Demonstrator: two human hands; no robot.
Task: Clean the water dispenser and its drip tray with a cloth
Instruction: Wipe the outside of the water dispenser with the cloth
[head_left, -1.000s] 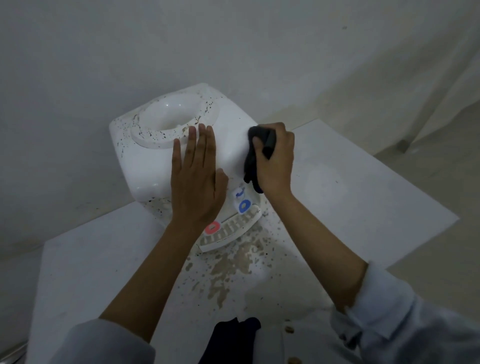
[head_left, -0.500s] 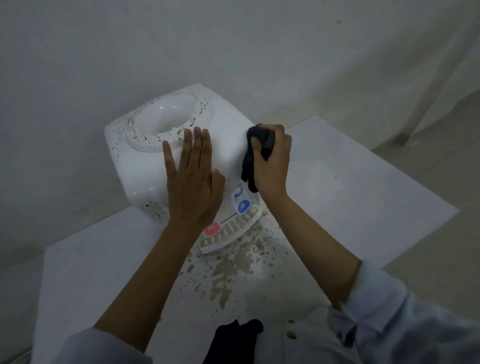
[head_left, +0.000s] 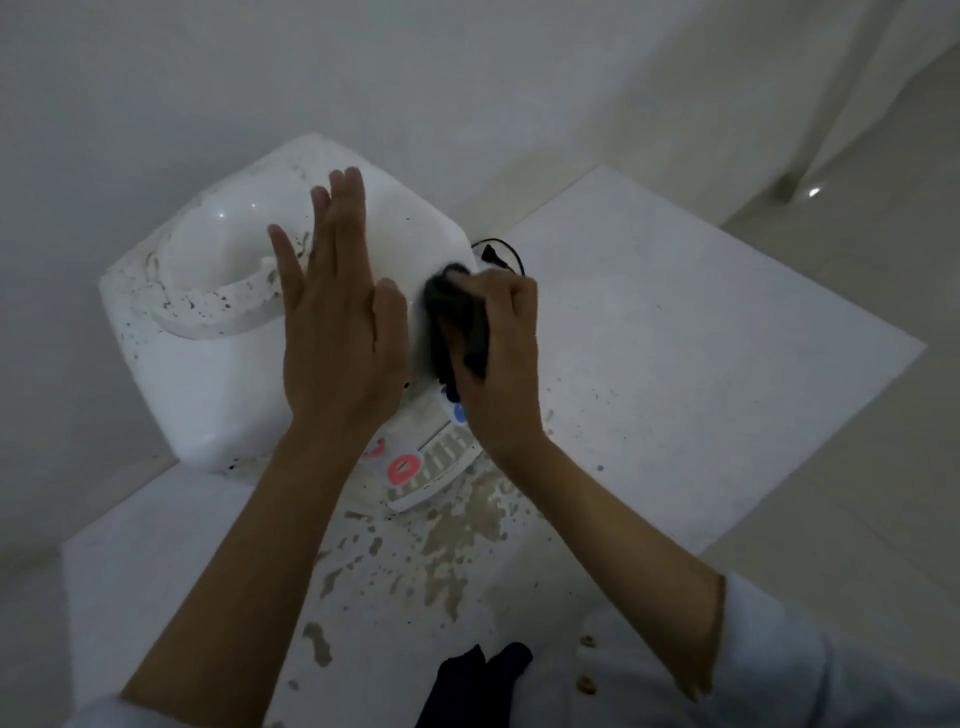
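While the left hand (head_left: 340, 332) lies flat with straight fingers on the water dispenser (head_left: 218, 374), the right hand (head_left: 501, 358) grips a bunched dark cloth (head_left: 457, 322) against the dispenser's upper right face. Progress is judged early: dark specks remain around the top well, and the drip tray (head_left: 434, 470) at the front base appears unwiped, though blur limits certainty. Count: two hands, one cloth, one dispenser, one tray, one stained table (head_left: 701, 338).
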